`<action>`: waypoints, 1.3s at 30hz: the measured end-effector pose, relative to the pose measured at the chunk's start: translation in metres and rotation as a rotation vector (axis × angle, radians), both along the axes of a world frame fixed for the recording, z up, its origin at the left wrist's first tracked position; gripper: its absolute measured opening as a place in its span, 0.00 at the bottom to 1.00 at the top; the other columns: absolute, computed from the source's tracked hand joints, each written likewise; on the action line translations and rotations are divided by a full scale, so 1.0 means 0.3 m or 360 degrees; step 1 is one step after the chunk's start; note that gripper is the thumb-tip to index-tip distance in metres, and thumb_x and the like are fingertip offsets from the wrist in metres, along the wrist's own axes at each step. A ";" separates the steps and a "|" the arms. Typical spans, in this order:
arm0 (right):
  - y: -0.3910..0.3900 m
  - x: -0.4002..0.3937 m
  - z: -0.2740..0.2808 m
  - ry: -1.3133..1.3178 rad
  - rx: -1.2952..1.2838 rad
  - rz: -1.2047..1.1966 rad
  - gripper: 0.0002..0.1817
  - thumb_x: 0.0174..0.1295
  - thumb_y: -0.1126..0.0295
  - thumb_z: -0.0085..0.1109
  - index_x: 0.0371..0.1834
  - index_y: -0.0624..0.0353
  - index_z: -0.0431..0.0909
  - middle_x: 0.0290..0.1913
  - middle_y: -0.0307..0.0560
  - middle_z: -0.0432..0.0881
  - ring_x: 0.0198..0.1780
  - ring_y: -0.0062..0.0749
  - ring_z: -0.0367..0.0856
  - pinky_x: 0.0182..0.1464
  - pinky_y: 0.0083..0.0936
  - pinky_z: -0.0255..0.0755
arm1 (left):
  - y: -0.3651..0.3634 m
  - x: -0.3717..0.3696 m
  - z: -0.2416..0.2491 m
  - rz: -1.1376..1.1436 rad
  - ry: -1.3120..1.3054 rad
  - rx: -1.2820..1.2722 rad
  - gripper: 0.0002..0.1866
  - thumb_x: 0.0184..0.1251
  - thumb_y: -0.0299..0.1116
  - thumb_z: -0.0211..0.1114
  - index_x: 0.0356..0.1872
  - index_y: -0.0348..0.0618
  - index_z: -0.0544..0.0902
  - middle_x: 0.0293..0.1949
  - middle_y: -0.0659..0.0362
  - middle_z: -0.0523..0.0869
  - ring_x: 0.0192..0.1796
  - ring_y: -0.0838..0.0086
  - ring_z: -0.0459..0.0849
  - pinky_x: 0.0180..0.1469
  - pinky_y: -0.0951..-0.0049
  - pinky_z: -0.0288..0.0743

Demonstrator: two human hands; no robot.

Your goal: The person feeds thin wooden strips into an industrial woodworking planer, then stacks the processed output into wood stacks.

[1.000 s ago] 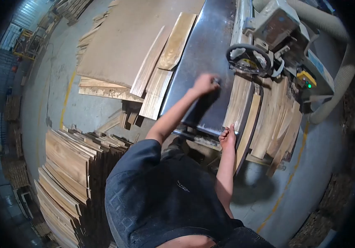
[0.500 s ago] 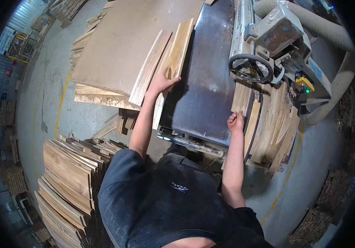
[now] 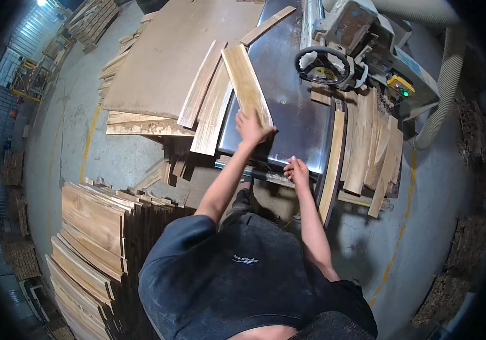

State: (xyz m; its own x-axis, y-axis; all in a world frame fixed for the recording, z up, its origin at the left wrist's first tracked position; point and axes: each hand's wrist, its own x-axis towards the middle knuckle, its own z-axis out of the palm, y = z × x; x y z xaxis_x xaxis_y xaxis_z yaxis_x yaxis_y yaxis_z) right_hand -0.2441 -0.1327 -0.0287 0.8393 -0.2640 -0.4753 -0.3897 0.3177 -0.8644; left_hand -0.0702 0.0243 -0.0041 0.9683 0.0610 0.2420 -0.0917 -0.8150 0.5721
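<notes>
My left hand [image 3: 251, 129] is on the near end of a light wooden board [image 3: 242, 76], its fingers and thumb gripping the board. This board lies slanted across the left edge of the dark metal machine table [image 3: 288, 127]. Just left of it are a pale board [image 3: 212, 122] and a narrower board [image 3: 202, 85], side by side. Over the table's front edge, my right hand [image 3: 298, 171] holds nothing, with its fingers loosely bent and apart. To its right runs a long narrow strip of wood [image 3: 332, 164].
A machine with a black handwheel [image 3: 323, 65] and a ribbed hose [image 3: 449, 85] stands over the table. A short board end [image 3: 320, 94] shows beneath it. Several boards [image 3: 362, 141] lie at the right. A large brown panel [image 3: 163, 62] and a board stack [image 3: 93, 226] are left.
My left hand has swung the board rightward onto the metal table. My right hand has left the board beneath the handwheel and moved left; that board has gone farther in. The view has shifted.
</notes>
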 end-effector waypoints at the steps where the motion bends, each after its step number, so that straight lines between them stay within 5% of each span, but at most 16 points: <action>1: 0.006 -0.039 -0.026 0.0063 -0.0017 0.0076 0.21 0.73 0.49 0.50 0.43 0.58 0.78 0.29 0.39 0.83 0.25 0.17 0.79 0.23 0.13 0.67 | -0.041 -0.026 0.003 -0.0039 -0.0021 0.0079 0.49 0.42 0.64 0.77 0.63 0.43 0.73 0.60 0.27 0.66 0.58 0.35 0.69 0.60 0.43 0.66; 6: 0.054 -0.273 -0.007 0.0364 0.0325 0.0069 0.28 0.72 0.41 0.45 0.48 0.58 0.78 0.35 0.40 0.86 0.32 0.21 0.83 0.33 0.18 0.72 | -0.108 -0.177 0.077 -0.0116 0.0320 0.0201 0.54 0.35 0.57 0.81 0.67 0.43 0.69 0.55 0.30 0.68 0.56 0.39 0.69 0.55 0.47 0.69; 9: 0.091 -0.406 0.016 0.0456 0.0719 -0.0026 0.35 0.70 0.36 0.43 0.60 0.60 0.71 0.51 0.49 0.82 0.46 0.32 0.83 0.43 0.25 0.76 | -0.047 -0.385 0.123 -0.0416 0.0433 0.0023 0.58 0.33 0.49 0.80 0.71 0.42 0.60 0.54 0.31 0.69 0.55 0.37 0.69 0.57 0.46 0.70; 11: 0.106 -0.436 -0.049 0.0591 0.1120 -0.0042 0.42 0.67 0.33 0.45 0.67 0.62 0.64 0.62 0.53 0.74 0.56 0.43 0.78 0.48 0.32 0.78 | 0.014 -0.501 0.088 -0.0711 0.0435 -0.0199 0.63 0.39 0.48 0.77 0.76 0.40 0.47 0.57 0.28 0.72 0.57 0.38 0.74 0.60 0.46 0.70; 12: 0.118 -0.455 -0.018 0.0583 0.1144 -0.0081 0.42 0.67 0.33 0.45 0.67 0.62 0.64 0.62 0.53 0.74 0.56 0.43 0.78 0.48 0.32 0.78 | 0.050 -0.562 0.200 -0.0874 0.0988 -0.0596 0.59 0.49 0.44 0.72 0.77 0.39 0.42 0.64 0.29 0.69 0.62 0.40 0.74 0.65 0.45 0.65; 15: 0.137 -0.536 0.048 0.0267 0.1588 0.0182 0.33 0.69 0.42 0.52 0.61 0.62 0.67 0.54 0.53 0.79 0.55 0.45 0.81 0.48 0.33 0.79 | 0.103 -0.669 0.108 -0.1095 0.1128 -0.1327 0.48 0.59 0.39 0.64 0.77 0.38 0.47 0.70 0.34 0.64 0.68 0.40 0.68 0.70 0.49 0.60; 17: 0.173 -0.598 0.014 0.0177 0.1427 -0.0053 0.27 0.71 0.50 0.53 0.60 0.61 0.68 0.51 0.51 0.81 0.53 0.43 0.83 0.47 0.31 0.80 | 0.106 -0.677 0.010 -0.1124 0.0339 -0.0270 0.39 0.67 0.37 0.58 0.76 0.38 0.54 0.76 0.41 0.57 0.78 0.47 0.51 0.76 0.57 0.48; 19: 0.161 -0.610 -0.010 0.0096 0.1382 -0.0388 0.14 0.72 0.70 0.55 0.57 0.59 0.70 0.48 0.48 0.83 0.51 0.39 0.85 0.46 0.29 0.82 | 0.055 -0.675 -0.008 -0.1058 0.0302 0.0103 0.40 0.66 0.47 0.63 0.74 0.37 0.60 0.77 0.46 0.56 0.79 0.47 0.48 0.75 0.45 0.45; 23: 0.109 -0.574 -0.011 0.0082 0.1403 -0.0541 0.12 0.72 0.69 0.55 0.55 0.59 0.71 0.50 0.49 0.83 0.52 0.39 0.85 0.47 0.28 0.82 | -0.061 -0.580 -0.050 -0.1143 0.0219 0.0160 0.42 0.61 0.55 0.66 0.70 0.36 0.66 0.75 0.46 0.61 0.79 0.46 0.49 0.72 0.35 0.44; 26: 0.052 -0.465 0.027 0.0196 0.1111 -0.0506 0.20 0.74 0.52 0.49 0.52 0.58 0.72 0.54 0.52 0.82 0.49 0.37 0.85 0.41 0.22 0.78 | -0.170 -0.460 -0.053 -0.1139 0.0136 0.0158 0.45 0.56 0.60 0.68 0.66 0.34 0.71 0.71 0.45 0.68 0.78 0.45 0.51 0.71 0.35 0.45; 27: 0.037 -0.421 0.044 0.0261 0.0972 -0.0479 0.26 0.73 0.43 0.46 0.45 0.58 0.75 0.49 0.51 0.86 0.41 0.34 0.87 0.36 0.20 0.75 | -0.210 -0.419 -0.057 -0.1124 0.0137 0.0099 0.44 0.55 0.60 0.69 0.64 0.34 0.72 0.70 0.46 0.69 0.78 0.46 0.53 0.71 0.35 0.46; 31: -0.083 -0.194 0.004 0.0460 0.0667 -0.0403 0.27 0.73 0.42 0.43 0.42 0.58 0.75 0.41 0.53 0.88 0.32 0.34 0.87 0.28 0.20 0.70 | -0.330 -0.219 -0.058 -0.1079 0.0111 -0.0034 0.44 0.52 0.60 0.71 0.61 0.33 0.75 0.69 0.46 0.72 0.77 0.49 0.57 0.71 0.37 0.47; 33: -0.114 -0.077 -0.004 0.0550 0.0610 -0.0592 0.27 0.73 0.42 0.45 0.39 0.57 0.75 0.29 0.43 0.81 0.24 0.27 0.79 0.20 0.18 0.63 | -0.367 -0.113 -0.074 -0.1103 0.0142 -0.0047 0.45 0.52 0.60 0.71 0.62 0.32 0.74 0.71 0.48 0.70 0.78 0.52 0.55 0.73 0.40 0.43; 36: -0.138 0.111 -0.008 0.0633 0.0562 -0.0915 0.27 0.72 0.42 0.47 0.32 0.57 0.74 0.18 0.36 0.70 0.16 0.22 0.70 0.13 0.16 0.55 | -0.415 0.084 -0.055 -0.1219 0.0191 -0.0176 0.31 0.55 0.50 0.72 0.56 0.41 0.81 0.67 0.46 0.73 0.73 0.52 0.65 0.70 0.39 0.51; 38: -0.099 0.178 0.034 0.0620 0.0293 -0.1080 0.27 0.72 0.42 0.48 0.31 0.58 0.72 0.17 0.37 0.69 0.14 0.23 0.69 0.11 0.17 0.53 | -0.402 0.266 -0.022 -0.1427 0.0110 -0.0669 0.11 0.55 0.36 0.71 0.35 0.40 0.86 0.37 0.48 0.88 0.49 0.51 0.86 0.53 0.58 0.77; 39: -0.098 0.215 0.061 0.0628 0.0272 -0.1087 0.27 0.72 0.43 0.48 0.31 0.58 0.72 0.17 0.37 0.69 0.13 0.23 0.69 0.11 0.17 0.52 | -0.381 0.364 0.012 -0.1344 0.0188 -0.0636 0.09 0.56 0.35 0.69 0.31 0.39 0.85 0.36 0.48 0.87 0.42 0.51 0.86 0.45 0.59 0.77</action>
State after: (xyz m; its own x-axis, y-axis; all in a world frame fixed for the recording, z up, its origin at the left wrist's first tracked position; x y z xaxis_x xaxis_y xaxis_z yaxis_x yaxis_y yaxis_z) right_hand -0.1796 -0.1621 -0.0103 0.2808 -0.5548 -0.7831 -0.3280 0.7114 -0.6216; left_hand 0.0391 -0.0901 -0.0005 0.7470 -0.6151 0.2523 -0.4863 -0.2467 0.8382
